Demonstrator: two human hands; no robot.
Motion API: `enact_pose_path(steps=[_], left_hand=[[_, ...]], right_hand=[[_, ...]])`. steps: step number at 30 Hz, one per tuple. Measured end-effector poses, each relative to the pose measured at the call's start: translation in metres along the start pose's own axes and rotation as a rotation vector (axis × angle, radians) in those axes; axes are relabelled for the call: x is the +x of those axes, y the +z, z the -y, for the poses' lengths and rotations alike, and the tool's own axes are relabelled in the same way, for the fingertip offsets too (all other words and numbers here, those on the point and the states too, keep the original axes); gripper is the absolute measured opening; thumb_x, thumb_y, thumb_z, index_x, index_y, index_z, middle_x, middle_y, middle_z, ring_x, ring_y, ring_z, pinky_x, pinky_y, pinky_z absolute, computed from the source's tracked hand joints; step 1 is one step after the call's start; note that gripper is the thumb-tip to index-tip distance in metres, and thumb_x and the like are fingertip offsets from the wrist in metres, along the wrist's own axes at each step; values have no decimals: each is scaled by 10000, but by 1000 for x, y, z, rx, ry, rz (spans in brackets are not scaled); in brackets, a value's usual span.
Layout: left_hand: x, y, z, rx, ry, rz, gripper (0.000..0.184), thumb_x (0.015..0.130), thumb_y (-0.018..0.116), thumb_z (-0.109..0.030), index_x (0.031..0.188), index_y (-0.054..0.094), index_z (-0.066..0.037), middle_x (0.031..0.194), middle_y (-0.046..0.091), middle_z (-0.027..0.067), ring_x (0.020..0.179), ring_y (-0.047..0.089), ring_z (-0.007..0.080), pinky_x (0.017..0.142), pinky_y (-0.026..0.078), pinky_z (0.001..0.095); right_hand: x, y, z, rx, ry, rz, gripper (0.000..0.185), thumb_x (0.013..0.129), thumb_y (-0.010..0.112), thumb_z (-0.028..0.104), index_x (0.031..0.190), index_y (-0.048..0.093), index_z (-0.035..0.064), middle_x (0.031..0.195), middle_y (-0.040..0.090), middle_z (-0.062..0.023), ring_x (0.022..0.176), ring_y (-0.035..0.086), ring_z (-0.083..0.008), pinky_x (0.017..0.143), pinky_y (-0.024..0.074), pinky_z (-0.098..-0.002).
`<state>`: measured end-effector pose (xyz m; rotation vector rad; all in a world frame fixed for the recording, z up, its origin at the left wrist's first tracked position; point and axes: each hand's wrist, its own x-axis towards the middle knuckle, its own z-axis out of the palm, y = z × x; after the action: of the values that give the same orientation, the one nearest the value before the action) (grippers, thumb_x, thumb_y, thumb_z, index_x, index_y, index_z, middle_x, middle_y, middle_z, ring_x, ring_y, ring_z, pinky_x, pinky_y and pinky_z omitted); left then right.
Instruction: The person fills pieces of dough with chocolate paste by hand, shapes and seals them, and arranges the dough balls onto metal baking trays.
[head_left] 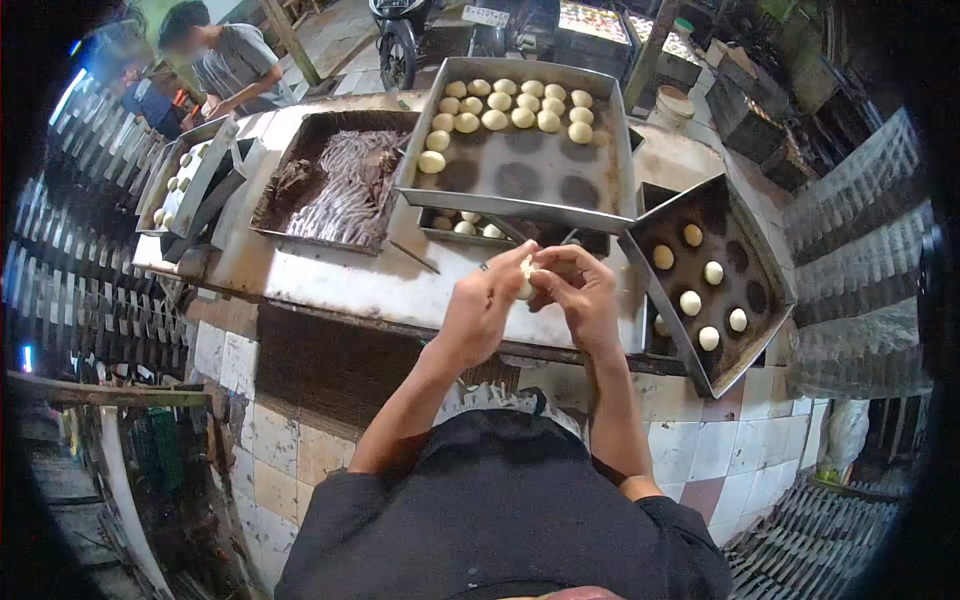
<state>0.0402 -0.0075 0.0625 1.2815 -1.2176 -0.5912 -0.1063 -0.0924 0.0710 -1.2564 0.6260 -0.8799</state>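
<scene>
Above the white worktop (pixel 400 290), my left hand (pixel 487 305) and my right hand (pixel 580 295) meet, fingers closed around a small pale dough ball (pixel 526 280). Just beyond them a large metal tray (pixel 520 206) holds several dough balls in rows towards its back and left side. At the right, a tilted tray (pixel 770 285) holds several more balls, spaced apart. A tray (pixel 380 240) of dark brown filling (pixel 335 190) lies to the left. Between it and my hands rests a thin stick (pixel 414 257).
Partly under the large tray sits another tray (pixel 440 235) with dough balls. Metal trays (pixel 205 200) stand at the worktop's left end. A co-worker (pixel 235 65) is beyond them. Motorbikes (pixel 397 50) and a bucket (pixel 674 105) stand farther back.
</scene>
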Motion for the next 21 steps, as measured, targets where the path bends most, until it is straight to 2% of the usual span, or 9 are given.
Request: enact_pose_path(steps=[3,5,8,13,16,17,19,20,21], left_hand=[[-4,-47,22,140,-49,84,328,1088,545,-201,1272,679,35,1035,763,200,968,738,213,840,564,330],[0,-78,32,20,-210,62,316,1088,528,-203,1186,694,47,935,755,166,857,729,197,769,567,325],[-3,-115,68,-91,-420,184,363,1122,464,-213,1044,696,55,847,692,68,776,633,120,703,517,288],[12,-123,62,-270,-374,495,413,1137,411,-271,1113,648,66,875,690,78,787,644,137,774,526,306],[31,-109,70,-718,-705,571,391,1124,449,-289,1218,620,50,962,688,96,926,641,157,840,518,330],[31,-97,77,-725,-706,596,391,1124,449,-289,1218,620,50,962,688,96,926,641,157,840,518,330],[39,-73,67,-287,-439,627,387,1125,440,-278,1270,599,43,1067,701,113,1010,673,192,850,533,353],[43,-61,59,-259,-444,747,363,1126,428,-266,1226,604,35,1088,703,148,1034,685,292,869,532,398],[49,-45,49,-261,-437,770,363,1126,428,-266,1226,604,35,1088,703,148,1034,685,292,869,532,398]], right_hand=[[10,39,-24,25,111,-16,165,935,748,-5,1091,717,-49,907,735,-84,756,699,-124,649,592,-269],[14,71,-36,-185,-58,50,142,930,741,-22,1067,751,-59,931,729,-88,789,701,-128,705,597,-274],[15,104,-45,-212,27,35,147,928,712,-63,1064,767,-60,939,719,-85,808,689,-125,710,575,-263],[15,108,-50,-203,184,-201,210,919,715,-51,1122,764,-29,942,702,-63,799,643,-102,705,532,-240],[5,84,-62,-269,58,-236,125,926,743,-6,1047,769,-24,1019,643,-19,842,606,-87,759,511,-233],[3,76,-61,-174,45,-241,90,929,755,15,1010,771,-21,1044,618,-6,867,597,-83,770,505,-231],[-4,51,-61,-227,-5,-220,109,954,747,52,1044,747,-10,1074,589,-3,929,592,-84,791,503,-220],[-7,38,-60,-98,28,-238,171,972,729,58,1134,714,8,1091,587,-6,953,592,-87,801,513,-220],[-10,24,-59,31,55,-254,241,989,712,64,1224,681,26,1107,584,-10,977,592,-90,810,523,-221]])
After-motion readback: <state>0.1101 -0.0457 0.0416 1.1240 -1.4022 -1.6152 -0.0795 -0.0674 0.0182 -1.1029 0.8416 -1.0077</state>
